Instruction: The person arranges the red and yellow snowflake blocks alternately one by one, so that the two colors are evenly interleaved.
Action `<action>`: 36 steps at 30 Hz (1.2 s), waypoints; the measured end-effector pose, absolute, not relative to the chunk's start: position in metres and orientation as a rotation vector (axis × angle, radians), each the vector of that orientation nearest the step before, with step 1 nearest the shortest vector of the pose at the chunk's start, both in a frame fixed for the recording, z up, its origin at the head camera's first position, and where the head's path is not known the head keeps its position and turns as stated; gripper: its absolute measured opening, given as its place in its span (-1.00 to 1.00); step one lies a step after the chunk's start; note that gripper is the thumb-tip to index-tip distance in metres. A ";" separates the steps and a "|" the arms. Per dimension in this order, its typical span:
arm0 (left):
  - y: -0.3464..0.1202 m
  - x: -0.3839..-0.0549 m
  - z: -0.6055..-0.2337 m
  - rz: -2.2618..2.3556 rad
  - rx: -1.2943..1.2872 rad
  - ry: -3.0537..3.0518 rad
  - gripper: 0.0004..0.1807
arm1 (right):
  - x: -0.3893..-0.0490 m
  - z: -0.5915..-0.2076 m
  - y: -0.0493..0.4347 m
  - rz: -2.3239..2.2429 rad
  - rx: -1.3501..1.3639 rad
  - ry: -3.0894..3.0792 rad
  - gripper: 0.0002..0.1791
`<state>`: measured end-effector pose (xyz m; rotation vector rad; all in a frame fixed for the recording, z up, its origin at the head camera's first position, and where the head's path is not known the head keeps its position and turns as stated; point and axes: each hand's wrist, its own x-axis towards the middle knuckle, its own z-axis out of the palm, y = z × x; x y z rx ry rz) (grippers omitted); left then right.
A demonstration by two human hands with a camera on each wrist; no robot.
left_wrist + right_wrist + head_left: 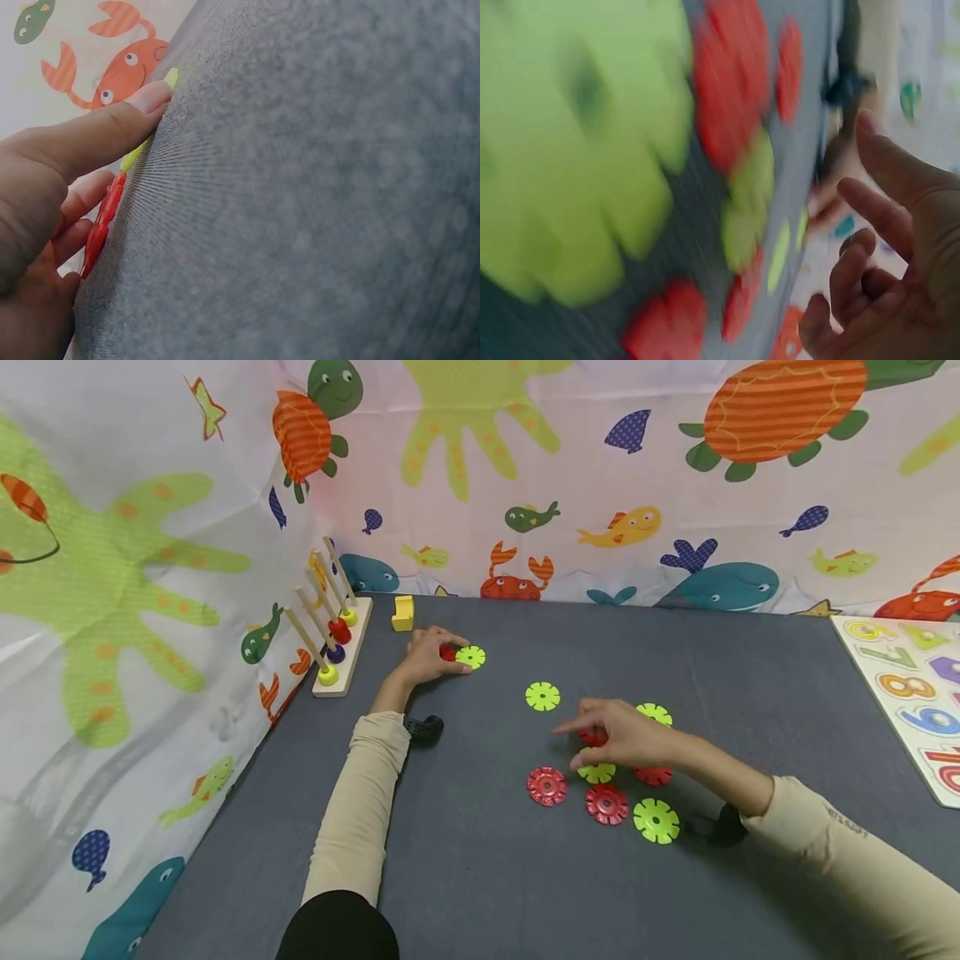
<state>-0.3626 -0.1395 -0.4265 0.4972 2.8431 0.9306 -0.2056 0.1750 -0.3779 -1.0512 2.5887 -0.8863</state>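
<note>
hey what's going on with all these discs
A person's left hand pinches a yellow-green notched plastic disc, with a red notched plastic disc against it; whether they interlock is unclear. The right hand holds nothing and hovers over more red and yellow-green discs scattered on the dark grey tabletop.

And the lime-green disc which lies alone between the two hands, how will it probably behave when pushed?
The lime-green disc probably slides rather than rolls, since it lies flat on the table. It looks thin, so likely light. Its notched rim could make it less slippery to pinch.
</note>
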 end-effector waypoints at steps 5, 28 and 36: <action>-0.137 -0.364 -0.425 0.925 0.506 2.839 -0.47 | -0.183 -0.387 0.167 -0.774 -1.184 2.657 -0.37; -0.145 -0.354 -0.434 0.941 0.474 2.824 -0.48 | -0.180 -0.401 0.152 -0.607 -1.217 2.627 -0.47; -0.141 -0.357 -0.427 0.964 0.470 2.833 -0.48 | -0.188 -0.396 0.154 -0.582 -1.333 2.589 -0.49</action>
